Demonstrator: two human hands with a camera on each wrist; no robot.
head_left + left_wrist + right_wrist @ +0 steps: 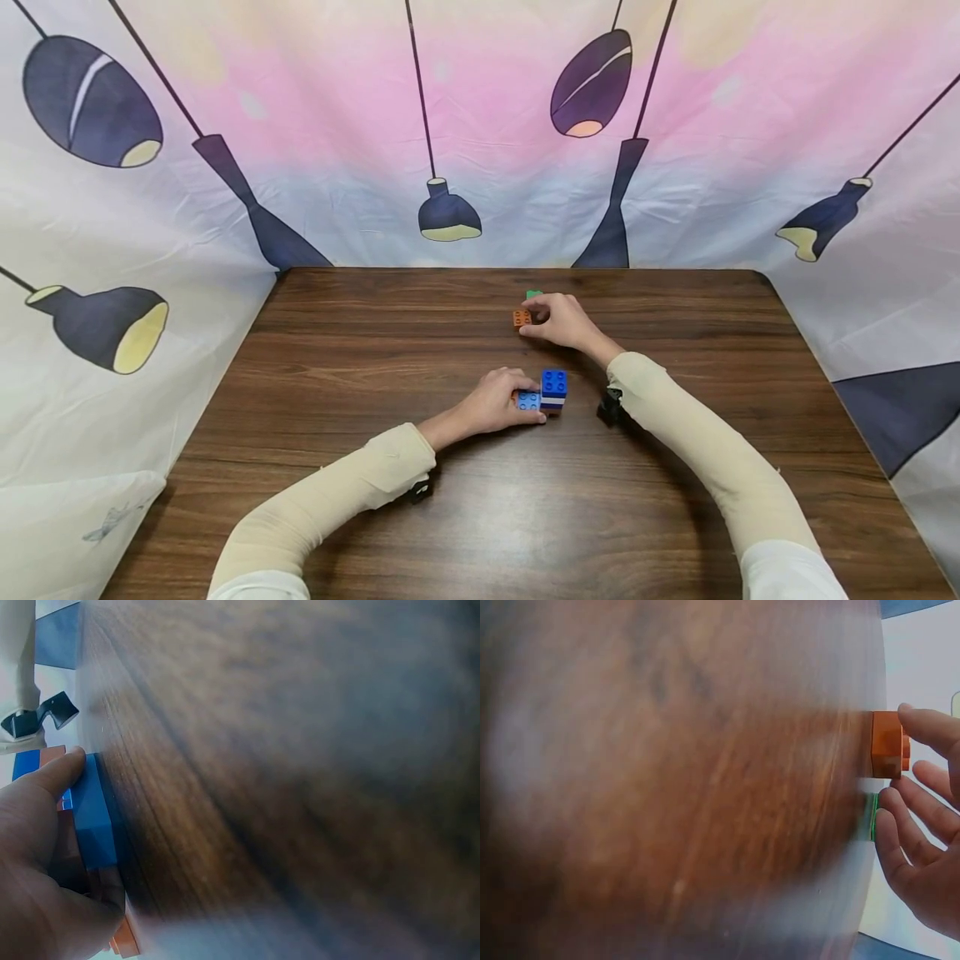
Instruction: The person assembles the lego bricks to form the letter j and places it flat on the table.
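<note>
My left hand (491, 404) holds a small structure of toy building bricks near the middle of the table. Its thumb and fingers lie around a light blue brick (528, 400). On the structure's right side rises a stack with a dark blue brick (554, 381) on top and a white layer below. The left wrist view shows the thumb pressed to a blue brick (94, 825). Farther back, my right hand (566, 321) pinches an orange brick (886, 744) by its edges, studs up on the table. A green brick (533, 294), partly hidden, lies beyond, close to the right fingers.
The dark wood table (360, 333) reaches back to a printed cloth (495, 108) with lamp drawings. Cloth also hangs at both sides. A black wrist camera (611, 407) sits under the right forearm, another wrist camera (422, 489) under the left.
</note>
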